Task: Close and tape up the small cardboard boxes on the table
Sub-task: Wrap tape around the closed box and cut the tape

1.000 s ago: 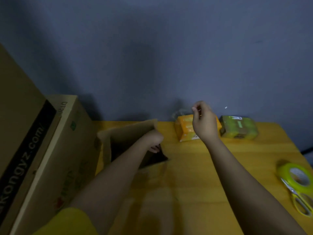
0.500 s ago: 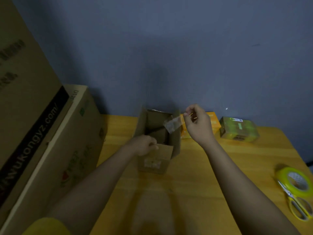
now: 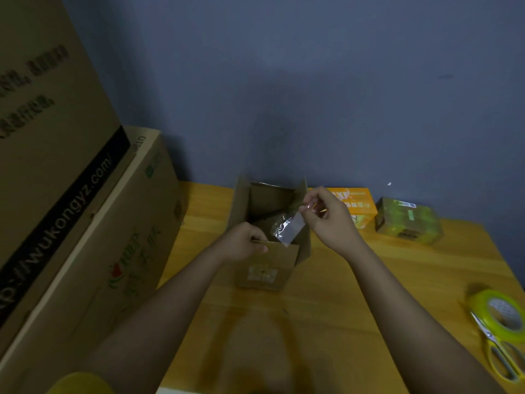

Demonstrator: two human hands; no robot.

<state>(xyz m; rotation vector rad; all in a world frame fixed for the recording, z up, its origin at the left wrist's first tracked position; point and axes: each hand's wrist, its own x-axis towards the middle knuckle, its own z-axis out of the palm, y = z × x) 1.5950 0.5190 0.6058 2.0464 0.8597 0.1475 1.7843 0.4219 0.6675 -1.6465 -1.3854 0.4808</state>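
Note:
A small brown cardboard box (image 3: 265,268) stands upright in the middle of the wooden table (image 3: 341,308), its top flaps raised. My left hand (image 3: 244,241) grips the near flap at the box's front left corner. Just right of the opening, my right hand (image 3: 329,220) pinches a short strip of clear tape (image 3: 288,230), which hangs down over the open top. A yellow-green tape roll (image 3: 500,311) lies at the table's right edge, with yellow-handled scissors (image 3: 500,354) across it.
Two large cardboard cartons (image 3: 85,223) fill the left side, reaching the table's left edge. An orange packet box (image 3: 358,203) and a green box wrapped in tape (image 3: 406,220) sit by the blue wall at the back right.
The small box has been stood upright and now rests in the table's middle. My left hand moved from inside it to its near flap. My right hand came lower with the tape strip.

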